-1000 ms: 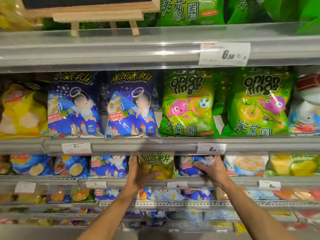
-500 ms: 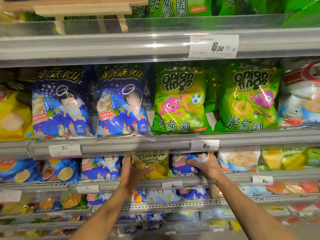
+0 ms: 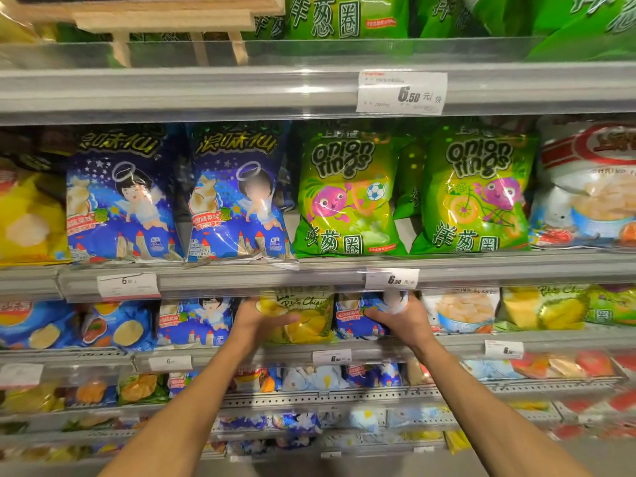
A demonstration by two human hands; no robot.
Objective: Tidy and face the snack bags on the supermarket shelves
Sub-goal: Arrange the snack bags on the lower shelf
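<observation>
Yellow potato-chip bag [image 3: 303,318]: upright, front facing out, third shelf down, centre. Small blue angel-print bag [image 3: 361,316]: upright just beside it on the right. Large blue angel-print bags [image 3: 237,197] and green onion-ring bags [image 3: 344,194]: shelf above, upright, faced forward.

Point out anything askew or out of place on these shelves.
On the shelf the hands work on, a small blue bag sits right of the yellow potato chips bag, apart from its matching blue bag on the left. Above, blue bag corners overhang the edge.
</observation>
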